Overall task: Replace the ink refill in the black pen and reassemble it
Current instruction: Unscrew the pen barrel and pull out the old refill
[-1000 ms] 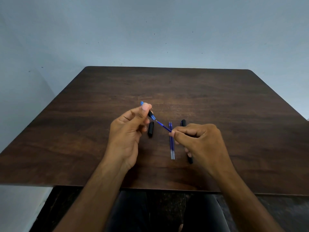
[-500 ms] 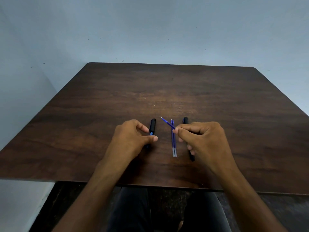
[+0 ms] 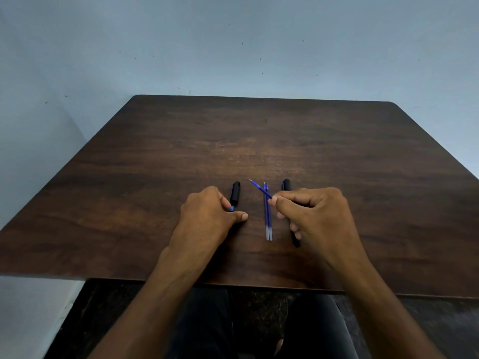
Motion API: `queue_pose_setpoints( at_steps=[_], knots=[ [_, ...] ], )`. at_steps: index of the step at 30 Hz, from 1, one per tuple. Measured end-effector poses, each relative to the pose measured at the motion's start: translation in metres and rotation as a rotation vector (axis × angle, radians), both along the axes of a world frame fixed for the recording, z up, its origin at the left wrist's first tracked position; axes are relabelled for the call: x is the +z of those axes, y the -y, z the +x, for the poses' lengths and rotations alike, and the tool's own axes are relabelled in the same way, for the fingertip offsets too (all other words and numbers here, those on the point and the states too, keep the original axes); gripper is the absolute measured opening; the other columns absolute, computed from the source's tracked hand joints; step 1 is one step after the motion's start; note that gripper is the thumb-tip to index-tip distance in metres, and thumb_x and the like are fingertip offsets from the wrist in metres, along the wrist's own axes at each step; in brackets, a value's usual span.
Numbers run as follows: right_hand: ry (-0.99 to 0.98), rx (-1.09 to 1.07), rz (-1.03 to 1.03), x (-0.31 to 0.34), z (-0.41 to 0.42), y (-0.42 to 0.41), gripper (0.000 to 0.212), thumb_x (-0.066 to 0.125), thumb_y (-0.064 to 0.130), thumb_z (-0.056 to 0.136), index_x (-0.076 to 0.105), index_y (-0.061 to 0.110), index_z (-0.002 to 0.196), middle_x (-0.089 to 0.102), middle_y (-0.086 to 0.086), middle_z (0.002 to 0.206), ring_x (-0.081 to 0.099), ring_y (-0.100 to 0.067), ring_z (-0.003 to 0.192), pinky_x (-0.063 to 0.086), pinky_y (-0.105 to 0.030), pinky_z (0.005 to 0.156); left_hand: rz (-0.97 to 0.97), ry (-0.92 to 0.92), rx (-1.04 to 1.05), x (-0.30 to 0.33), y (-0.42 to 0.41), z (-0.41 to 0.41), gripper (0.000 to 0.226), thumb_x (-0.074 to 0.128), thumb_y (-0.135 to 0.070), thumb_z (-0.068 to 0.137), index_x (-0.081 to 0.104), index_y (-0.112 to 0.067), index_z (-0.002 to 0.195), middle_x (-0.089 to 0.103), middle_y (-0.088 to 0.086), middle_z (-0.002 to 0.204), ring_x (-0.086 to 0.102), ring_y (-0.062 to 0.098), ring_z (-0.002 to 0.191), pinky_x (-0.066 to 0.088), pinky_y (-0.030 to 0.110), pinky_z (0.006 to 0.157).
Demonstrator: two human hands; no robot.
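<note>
Dark brown wood-grain laminate is forming the top of the bench, which is standing against a pale blue wall. The person's two bare forearms are reaching onto it from the near edge.

The right hand is pinching a thin blue ink refill between thumb and forefinger. The refill is slanting up and to the left, its fine metal tip pointing away from the person and hanging clear of the bench surface. The remaining right fingers are curling under the palm.

Two further blue ink refills are lying side by side on the bench, touching each other, tips pointing away and pale translucent ends nearest the person. They are lying just left of the right hand.

The long black pen barrel is lying on the bench under the right hand, parallel to the two refills; only its far end and near end are showing past the fingers.

The left hand is resting on the bench with fingers curling down around a small black pen section with a blue tip. Whether this grip is actually clenching the section or only touching it cannot be told. Just beyond it, a short black pen cap is lying on the bench.
</note>
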State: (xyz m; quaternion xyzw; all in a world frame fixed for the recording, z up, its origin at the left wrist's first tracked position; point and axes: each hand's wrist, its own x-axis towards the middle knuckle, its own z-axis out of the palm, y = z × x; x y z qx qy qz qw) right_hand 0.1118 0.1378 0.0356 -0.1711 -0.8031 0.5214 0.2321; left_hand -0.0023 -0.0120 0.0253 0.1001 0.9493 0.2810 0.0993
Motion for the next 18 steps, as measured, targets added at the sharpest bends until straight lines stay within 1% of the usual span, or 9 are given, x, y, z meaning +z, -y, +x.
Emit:
queue_pose_setpoints(
  at_steps=[3, 5, 8, 11, 15, 17, 18],
  knots=[
    [0.001, -0.001, -0.013, 0.000, 0.000, 0.000, 0.018, 0.076, 0.025, 0.086, 0.081, 0.035, 0.071, 0.072, 0.012, 0.057, 0.053, 0.000, 0.044, 0.047, -0.028, 0.050, 0.025, 0.000, 0.007, 0.001, 0.002, 0.001, 0.040, 0.085, -0.053, 0.066, 0.055, -0.029, 0.077, 0.060, -0.007, 0.087, 0.059, 0.011, 0.082, 0.042, 0.026, 0.061],
    [0.003, -0.001, -0.012, -0.001, 0.000, 0.000, 0.017, 0.076, 0.026, 0.086, 0.081, 0.034, 0.072, 0.072, 0.011, 0.056, 0.053, 0.000, 0.044, 0.047, -0.029, 0.049, 0.046, 0.006, 0.008, 0.002, 0.004, 0.002, 0.041, 0.085, -0.054, 0.065, 0.055, -0.029, 0.076, 0.062, -0.005, 0.086, 0.059, 0.010, 0.080, 0.041, 0.026, 0.058],
    [-0.001, -0.001, -0.016, -0.001, 0.000, 0.001, 0.015, 0.076, 0.028, 0.086, 0.081, 0.035, 0.074, 0.071, 0.005, 0.055, 0.052, -0.005, 0.045, 0.049, -0.034, 0.050, 0.073, 0.015, 0.011, 0.004, 0.005, 0.002, 0.043, 0.085, -0.056, 0.063, 0.056, -0.028, 0.076, 0.064, -0.004, 0.085, 0.060, 0.010, 0.077, 0.042, 0.025, 0.056],
    [0.000, 0.000, -0.032, -0.002, 0.000, 0.001, 0.013, 0.076, 0.028, 0.086, 0.082, 0.034, 0.076, 0.072, 0.001, 0.057, 0.052, -0.010, 0.046, 0.049, -0.036, 0.050, 0.087, 0.009, 0.005, 0.003, 0.006, 0.001, 0.043, 0.084, -0.058, 0.064, 0.056, -0.029, 0.079, 0.064, -0.005, 0.086, 0.060, 0.010, 0.078, 0.045, 0.026, 0.059],
    [-0.008, 0.009, -0.025, -0.003, 0.001, 0.000, 0.011, 0.076, 0.029, 0.087, 0.082, 0.032, 0.079, 0.072, 0.000, 0.057, 0.052, -0.015, 0.046, 0.051, -0.042, 0.047, 0.196, -0.045, 0.014, 0.007, 0.011, 0.003, 0.038, 0.080, -0.059, 0.067, 0.059, -0.030, 0.079, 0.064, -0.009, 0.077, 0.059, 0.001, 0.068, 0.039, 0.018, 0.051],
    [-0.024, 0.003, -0.038, -0.004, 0.002, -0.001, 0.010, 0.075, 0.030, 0.086, 0.082, 0.033, 0.080, 0.070, -0.004, 0.055, 0.050, -0.018, 0.045, 0.046, -0.040, 0.045, 0.307, -0.133, 0.043, 0.011, 0.013, 0.005, 0.033, 0.080, -0.057, 0.069, 0.064, -0.029, 0.075, 0.066, -0.011, 0.069, 0.059, -0.002, 0.061, 0.036, 0.010, 0.045],
    [-0.035, 0.000, -0.052, -0.005, 0.002, -0.001, 0.009, 0.076, 0.031, 0.086, 0.082, 0.033, 0.081, 0.069, -0.004, 0.054, 0.048, -0.018, 0.044, 0.044, -0.037, 0.046, 0.376, -0.179, 0.053, 0.013, 0.015, 0.006, 0.029, 0.080, -0.055, 0.071, 0.066, -0.029, 0.073, 0.066, -0.012, 0.066, 0.060, -0.005, 0.063, 0.038, 0.008, 0.045]
  ],
)
